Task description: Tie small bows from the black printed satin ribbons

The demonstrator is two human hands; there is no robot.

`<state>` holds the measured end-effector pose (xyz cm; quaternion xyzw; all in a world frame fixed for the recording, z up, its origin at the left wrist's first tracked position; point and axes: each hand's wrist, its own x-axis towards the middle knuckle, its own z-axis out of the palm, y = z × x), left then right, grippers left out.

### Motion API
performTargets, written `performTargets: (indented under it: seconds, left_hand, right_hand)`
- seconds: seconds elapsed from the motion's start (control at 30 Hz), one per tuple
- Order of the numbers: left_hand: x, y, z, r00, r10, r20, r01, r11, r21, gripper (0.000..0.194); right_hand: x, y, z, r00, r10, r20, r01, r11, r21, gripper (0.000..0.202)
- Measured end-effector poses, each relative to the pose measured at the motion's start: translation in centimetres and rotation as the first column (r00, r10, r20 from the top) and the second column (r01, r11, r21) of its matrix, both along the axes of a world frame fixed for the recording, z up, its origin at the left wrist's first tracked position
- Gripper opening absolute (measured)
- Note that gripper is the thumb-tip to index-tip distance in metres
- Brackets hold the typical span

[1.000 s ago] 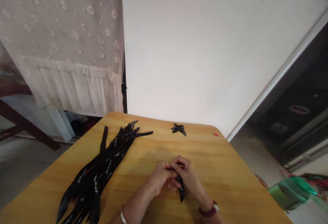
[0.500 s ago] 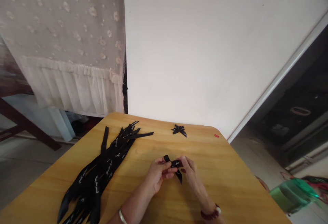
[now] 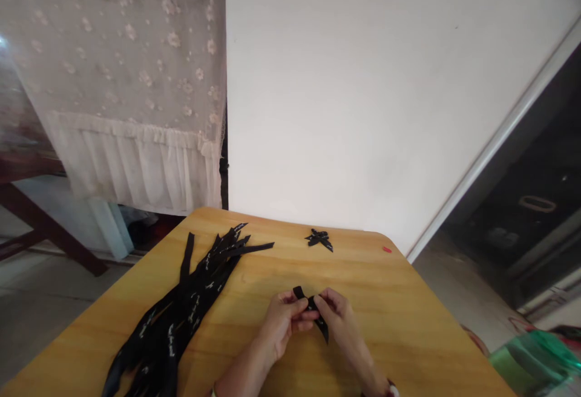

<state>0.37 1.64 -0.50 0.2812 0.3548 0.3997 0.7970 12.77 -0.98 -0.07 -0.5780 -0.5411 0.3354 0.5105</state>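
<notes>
Between my two hands, above the near part of the wooden table (image 3: 363, 300), is a black ribbon (image 3: 322, 328) with white print, folded around its middle. My left hand (image 3: 287, 318) pinches it from the left, with one end poking up past the fingers. From the right, my right hand (image 3: 338, 315) pinches the same ribbon by thumb and fingers, and a pointed tail hangs down between the hands. My fingers hide most of the folds. Farther back lies a black ribbon bow (image 3: 320, 238) with pointed tails.
Left of my hands a long heap of black printed ribbons (image 3: 186, 306) runs along the table. A small red piece (image 3: 387, 250) lies near the far right corner. Behind stands a white panel (image 3: 318, 94), with a lace curtain (image 3: 140, 82) to its left. A green container (image 3: 535, 357) is at lower right.
My right thumb and fingers have moved in closer to the ribbon's middle, covering more of it. The whole view has shifted slightly, so the table sits lower.
</notes>
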Motion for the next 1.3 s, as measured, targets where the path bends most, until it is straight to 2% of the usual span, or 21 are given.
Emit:
performTargets:
  seconds: [0.2, 0.37, 0.47, 0.53, 0.6, 0.73, 0.87, 1.0, 1.13, 1.3]
  left_hand:
    - [0.1, 0.0, 0.2, 1.000, 0.005, -0.014, -0.005, 1.000, 0.024, 0.016]
    - [0.1, -0.3, 0.5, 0.999, -0.010, -0.049, 0.013, 0.999, 0.047, 0.026]
    - [0.0, -0.4, 0.6, 0.998, -0.003, -0.064, 0.006, 0.999, 0.045, 0.032]
    - [0.1, -0.4, 0.6, 0.997, 0.005, -0.075, -0.002, 0.999, 0.044, 0.033]
    - [0.1, -0.5, 0.6, 0.997, 0.000, -0.077, 0.004, 0.999, 0.053, 0.033]
    - [0.1, -0.4, 0.7, 0.998, -0.019, -0.067, 0.022, 0.999, 0.042, 0.032]
    - [-0.3, -0.1, 0.8, 0.997, 0.029, -0.071, -0.028, 1.000, 0.013, 0.033]
    - [-0.4, 0.1, 0.6, 0.995, 0.006, -0.097, 0.000, 0.998, 0.060, 0.030]
    - [-0.2, -0.1, 0.4, 0.993, -0.038, -0.112, 0.050, 0.993, 0.105, 0.024]
    - [0.0, -0.4, 0.5, 0.988, -0.034, -0.148, 0.049, 0.994, 0.101, 0.022]
  right_hand:
    - [0.0, 0.2, -0.5, 0.999, -0.015, 0.028, 0.015, 1.000, 0.018, 0.035]
    - [-0.2, -0.2, 0.1, 0.985, -0.066, -0.158, 0.057, 0.997, -0.058, 0.037]
    - [-0.3, -0.4, 0.6, 0.979, 0.008, -0.205, -0.020, 0.998, -0.055, 0.034]
    - [-0.4, -0.4, 0.7, 0.979, 0.080, -0.188, -0.089, 0.995, -0.040, 0.027]
    - [-0.4, -0.4, 0.8, 0.980, 0.099, -0.172, -0.107, 0.994, -0.035, 0.021]
    - [-0.3, -0.4, 1.3, 0.984, 0.035, -0.174, -0.046, 0.997, -0.059, 0.016]
    - [0.0, -0.4, 1.4, 0.978, 0.010, -0.208, -0.026, 0.997, -0.072, 0.013]
    - [0.1, -0.3, 1.1, 0.987, -0.006, -0.163, -0.004, 0.998, -0.059, 0.014]
    - [-0.1, -0.3, 1.2, 0.995, 0.002, -0.099, -0.006, 0.999, -0.038, 0.014]
    - [-0.3, -0.5, 1.6, 0.998, 0.028, -0.058, -0.030, 0.999, -0.030, 0.012]
